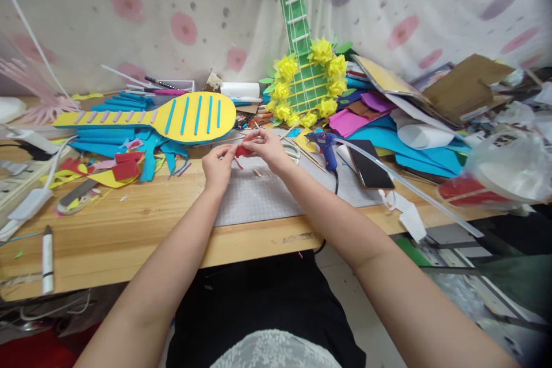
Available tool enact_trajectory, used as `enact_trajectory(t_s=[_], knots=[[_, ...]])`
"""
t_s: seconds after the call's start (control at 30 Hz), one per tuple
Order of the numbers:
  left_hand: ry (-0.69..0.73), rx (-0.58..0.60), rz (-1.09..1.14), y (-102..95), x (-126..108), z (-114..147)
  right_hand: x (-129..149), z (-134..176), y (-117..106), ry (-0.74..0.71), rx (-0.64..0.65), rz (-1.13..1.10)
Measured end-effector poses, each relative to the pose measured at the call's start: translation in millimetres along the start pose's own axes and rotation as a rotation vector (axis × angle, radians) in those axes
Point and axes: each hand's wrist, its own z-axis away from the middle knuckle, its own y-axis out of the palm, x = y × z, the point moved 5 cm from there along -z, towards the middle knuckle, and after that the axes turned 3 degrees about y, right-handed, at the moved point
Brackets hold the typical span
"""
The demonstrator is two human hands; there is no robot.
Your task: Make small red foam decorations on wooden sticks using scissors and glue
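Note:
Between my two hands is a small piece of red crepe paper (pixel 242 150), pinched from both sides above the grey cutting mat (pixel 259 201). My left hand (pixel 218 165) is closed on its left end, with a thin red strip hanging below. The fingers of my right hand (pixel 267 146) are closed on the right end and hide part of it. Just behind my hands lies a yellow paper guitar shape (pixel 194 118) with blue and lilac strips. A green paper guitar (pixel 306 80) ringed by yellow flowers leans on the back wall.
Right of my hands a blue glue gun (pixel 328 152) rests with a long clear glue stick, near a phone (pixel 370 164). Scissors (pixel 293 153) lie behind my right hand. Paper scraps (pixel 127 167) and a power strip (pixel 34 184) are left; a bagged red-and-white tub (pixel 478 184) stands right.

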Motion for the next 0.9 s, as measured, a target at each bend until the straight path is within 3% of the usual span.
enact_trajectory(t_s=[0.23,0.43,0.67,0.9], knots=[[-0.136,-0.09,0.146,-0.6,3.5,-0.8,-4.6,2.8,2.9,-0.028,-0.054,-0.049],[-0.15,-0.202,0.23,-3.4,1.1,-1.3,-27.8,2.8,23.7,-0.042,0.072,0.058],[-0.127,-0.23,0.236,-6.4,3.3,-2.6,-29.8,-2.3,29.5,-0.113,-0.108,0.305],[-0.369,-0.106,0.308,2.3,10.9,2.7,-29.9,-4.1,20.9,-0.088,-0.168,0.415]])
